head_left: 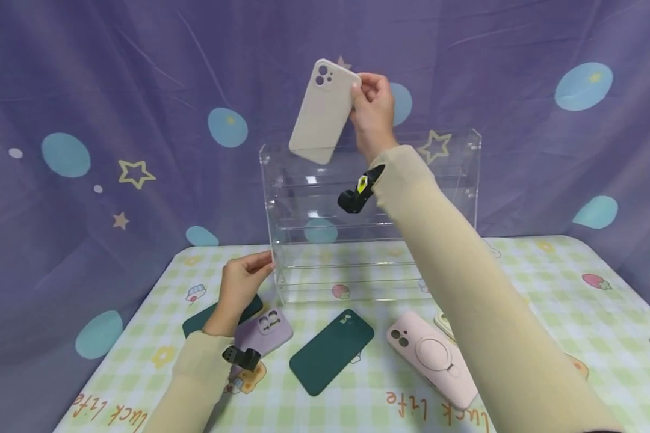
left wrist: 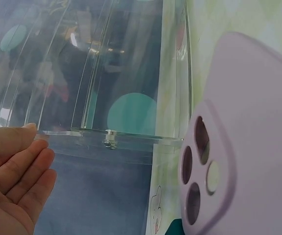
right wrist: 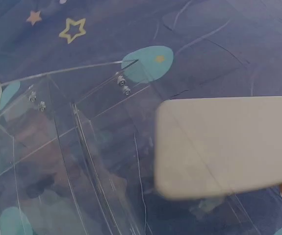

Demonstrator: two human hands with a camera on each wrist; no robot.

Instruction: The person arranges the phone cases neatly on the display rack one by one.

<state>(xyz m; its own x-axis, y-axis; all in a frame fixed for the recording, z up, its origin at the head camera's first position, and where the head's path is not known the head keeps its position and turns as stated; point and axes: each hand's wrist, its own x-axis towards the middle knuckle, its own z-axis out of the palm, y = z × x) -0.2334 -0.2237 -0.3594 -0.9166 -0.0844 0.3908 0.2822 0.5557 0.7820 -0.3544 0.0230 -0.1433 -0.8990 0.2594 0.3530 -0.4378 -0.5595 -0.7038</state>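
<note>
My right hand (head_left: 375,111) pinches a white phone case (head_left: 325,114) by its upper edge. The case hangs tilted at the top left part of a clear acrylic display rack (head_left: 267,204), its lower end overlapping the top tier in the head view. In the right wrist view the white phone case (right wrist: 219,147) reaches over the clear tiers; whether it touches them I cannot tell. Low on the rack's left side, my left hand (head_left: 241,285) holds the panel's edge between thumb and fingers. The left wrist view shows that hand (left wrist: 20,171) at the panel edge.
On the checked tablecloth (head_left: 168,385) before the rack lie a purple phone case (head_left: 276,331), a dark green one (head_left: 330,352) and a pink one with a ring (head_left: 433,355). Another green case (head_left: 197,322) is partly behind my left wrist. A purple curtain (head_left: 141,78) hangs behind.
</note>
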